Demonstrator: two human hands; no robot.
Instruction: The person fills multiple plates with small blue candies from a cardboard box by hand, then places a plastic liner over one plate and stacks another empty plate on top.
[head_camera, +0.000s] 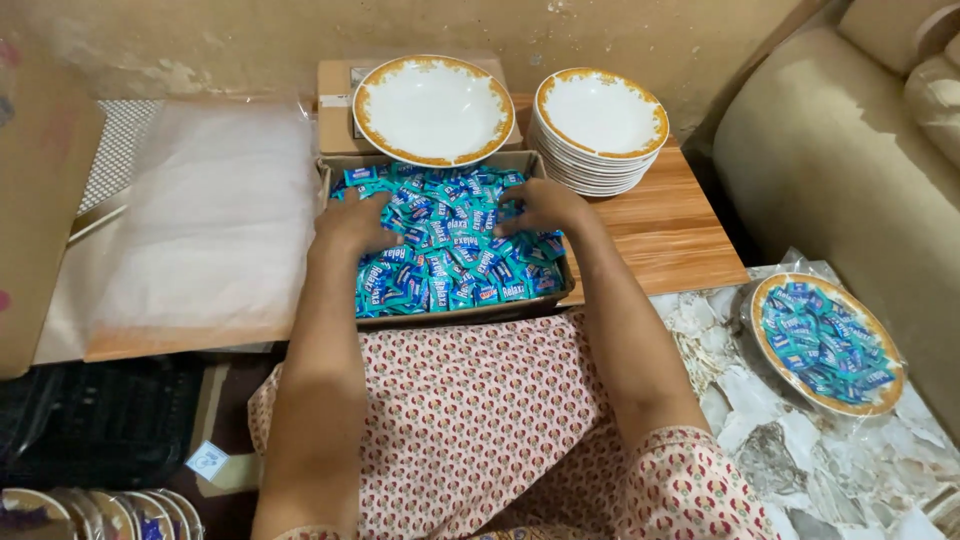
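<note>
A cardboard box (452, 315) sits on a low wooden table, filled with several small blue and teal wrapped candies (450, 262). My left hand (352, 226) is pressed into the candies on the box's left side, fingers curled in among them. My right hand (543, 207) lies on the candies at the box's upper right, fingers bent down into the pile. Just behind the box rests an empty white plate with a gold rim (434, 108), lying on a second cardboard box.
A stack of gold-rimmed white plates (601, 128) stands at the table's back right. A plastic-wrapped plate of candies (827, 342) lies on the marble floor at right, next to a beige sofa (830, 150). Clear plastic sheets (205, 215) cover the table's left side.
</note>
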